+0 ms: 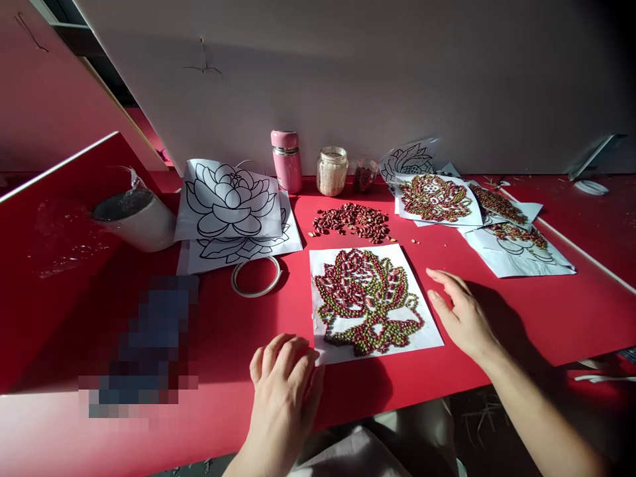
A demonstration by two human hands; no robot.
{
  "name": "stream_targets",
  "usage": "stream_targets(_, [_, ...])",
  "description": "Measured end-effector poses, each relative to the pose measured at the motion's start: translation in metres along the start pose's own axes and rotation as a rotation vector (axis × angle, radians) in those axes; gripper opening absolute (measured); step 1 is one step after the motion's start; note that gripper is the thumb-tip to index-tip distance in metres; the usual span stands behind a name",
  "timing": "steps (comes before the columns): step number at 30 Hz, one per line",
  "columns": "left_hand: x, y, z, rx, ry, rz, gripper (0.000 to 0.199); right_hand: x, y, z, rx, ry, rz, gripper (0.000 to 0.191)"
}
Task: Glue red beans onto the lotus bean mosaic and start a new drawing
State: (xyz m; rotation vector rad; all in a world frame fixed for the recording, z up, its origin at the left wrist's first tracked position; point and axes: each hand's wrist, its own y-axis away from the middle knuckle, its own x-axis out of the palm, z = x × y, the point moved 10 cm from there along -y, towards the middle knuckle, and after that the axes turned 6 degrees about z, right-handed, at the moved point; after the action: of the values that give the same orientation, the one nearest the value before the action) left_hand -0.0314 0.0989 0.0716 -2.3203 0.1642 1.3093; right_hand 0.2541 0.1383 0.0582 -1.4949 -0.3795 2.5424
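A white sheet (pixel 431 336) lies on the red table, bearing a flower of red and green beans (pixel 370 298). My left hand (pixel 285 384) rests beside the sheet's lower left corner, palm down with fingers bent; whether anything is under them is hidden. To the right of the sheet, my right hand (pixel 460 311) is held with its fingers apart and nothing in them. A pile of red beans (pixel 352 222) sits just behind the sheet.
Flower line drawings (pixel 231 202) and a tape ring (pixel 256 277) lie left. A pink bottle (pixel 287 162), a glass jar (pixel 332 172) and a small clear container (pixel 365 177) stand behind the beans. More bean-covered sheets (pixel 437 199) lie right. A white cylinder (pixel 144 225) lies far left.
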Motion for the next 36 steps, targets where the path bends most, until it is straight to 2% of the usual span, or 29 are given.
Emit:
stream_targets(3, [-0.003,0.003,-0.009,0.037,0.058,-0.023,0.016,-0.002,-0.02,0.02,-0.05,-0.07,-0.034,0.033])
stream_targets(6, [-0.001,0.002,-0.017,0.077,0.069,0.005,0.015,0.003,-0.043,0.047,-0.121,-0.14,-0.03,0.03])
stream_targets(9, [0.002,0.002,-0.019,0.078,0.064,0.02,0.012,0.017,-0.063,0.072,-0.181,-0.207,0.045,0.022])
stream_targets(13, [0.01,0.004,-0.018,0.068,0.027,0.035,0.013,0.037,-0.085,0.093,-0.223,-0.258,0.139,0.025])
stream_targets(18, [0.011,0.007,-0.018,0.064,-0.018,0.005,0.017,0.059,-0.11,0.09,-0.208,-0.265,0.183,0.021])
stream_targets(26, [0.015,0.008,-0.017,0.087,-0.103,0.021,0.022,0.079,-0.149,0.063,-0.153,-0.182,0.145,0.021])
stream_targets(36, [0.021,0.009,-0.013,0.037,-0.113,0.069,0.022,0.092,-0.164,0.057,-0.123,-0.099,0.171,0.022])
